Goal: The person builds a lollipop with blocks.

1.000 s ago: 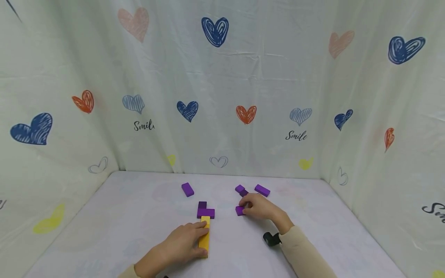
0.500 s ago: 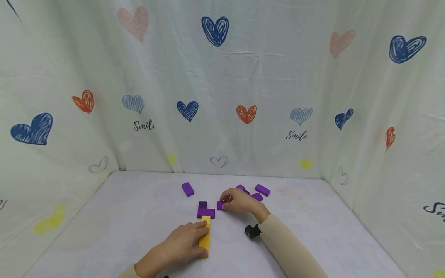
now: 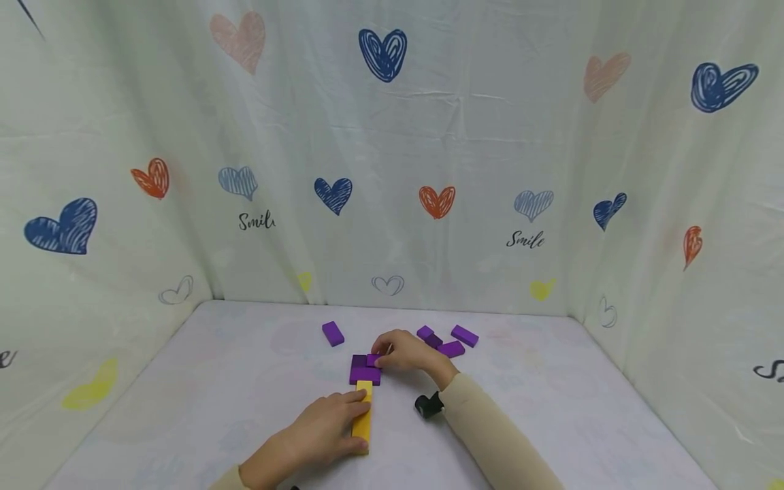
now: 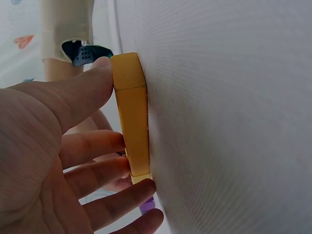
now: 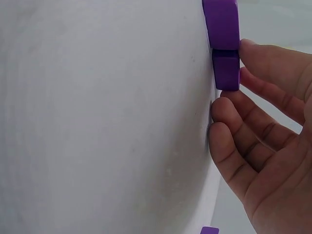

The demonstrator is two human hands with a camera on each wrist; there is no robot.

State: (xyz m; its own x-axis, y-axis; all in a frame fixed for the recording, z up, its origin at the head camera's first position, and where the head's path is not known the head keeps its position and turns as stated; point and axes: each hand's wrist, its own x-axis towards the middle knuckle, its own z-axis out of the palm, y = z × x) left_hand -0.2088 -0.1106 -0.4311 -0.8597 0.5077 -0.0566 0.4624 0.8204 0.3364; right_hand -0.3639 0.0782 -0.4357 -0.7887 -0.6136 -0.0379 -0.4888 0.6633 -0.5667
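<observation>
My left hand (image 3: 327, 429) rests on a long yellow block (image 3: 363, 418). In the left wrist view, its thumb and fingertips touch the upper side of the yellow block (image 4: 134, 129). A purple block (image 3: 365, 376) lies crosswise against the far end, with a darker purple block (image 3: 358, 361) behind it. My right hand (image 3: 404, 354) pinches a small purple block (image 3: 372, 360) beside the darker one. In the right wrist view, this small block (image 5: 226, 70) meets a larger purple block (image 5: 222, 24), with thumb and fingers about it.
Several purple blocks lie at the back right, among them an angled block (image 3: 465, 335) and a nearer block (image 3: 452, 349). Another purple block (image 3: 333, 333) lies at the back left. A heart-printed curtain (image 3: 392, 238) closes off the table's (image 3: 257, 354) far side.
My right hand has moved left, carrying the small purple block from the back-right group to the purple blocks beyond the yellow one. The left hand has stayed in place.
</observation>
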